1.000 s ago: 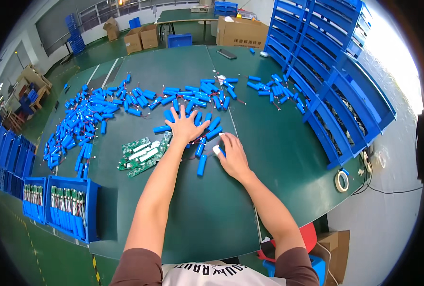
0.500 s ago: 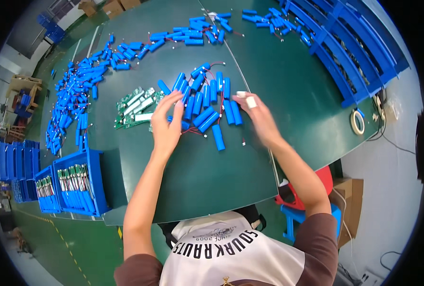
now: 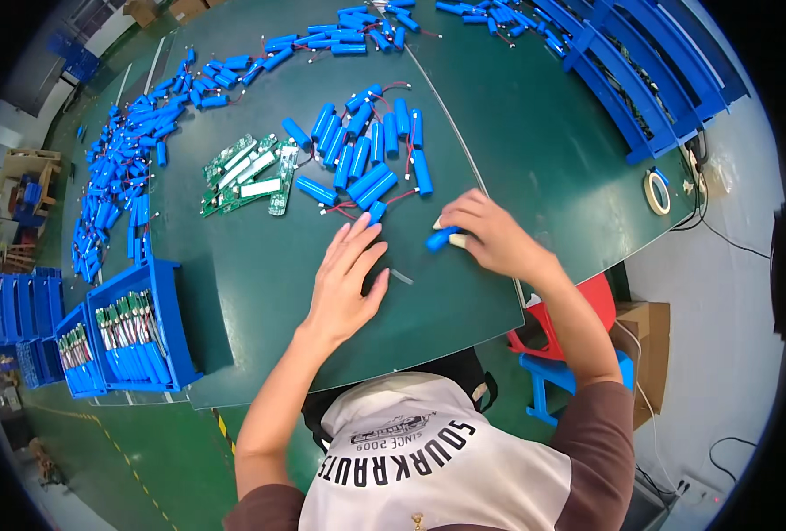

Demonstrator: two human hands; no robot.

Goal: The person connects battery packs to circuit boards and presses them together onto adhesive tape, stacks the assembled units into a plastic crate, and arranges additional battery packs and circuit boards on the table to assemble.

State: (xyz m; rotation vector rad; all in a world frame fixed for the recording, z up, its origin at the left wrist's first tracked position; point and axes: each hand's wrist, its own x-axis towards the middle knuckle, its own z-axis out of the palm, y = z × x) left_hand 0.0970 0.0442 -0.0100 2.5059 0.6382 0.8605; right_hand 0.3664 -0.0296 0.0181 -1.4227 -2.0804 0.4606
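Note:
Between the thumb and fingers of my right hand is a blue cylindrical battery, held low over the green table. Pale finger cots cover the thumb tip and one fingertip. My left hand is open over the table, fingers spread, holding nothing. Just beyond its fingertips lies another blue battery, partly hidden. A short clear piece of tubing rests right of the left thumb. Farther off sits a loose group of blue batteries with red leads and white plugs, and left of it a pile of green circuit boards.
Many more blue batteries spread along the left and far side of the table. Blue bins with wired batteries stand at the left edge. A blue rack and a tape roll are at the right.
Both hands have come back toward me from the battery group. My right hand has taken a battery from its right side, and the clear tubing now shows between the hands.

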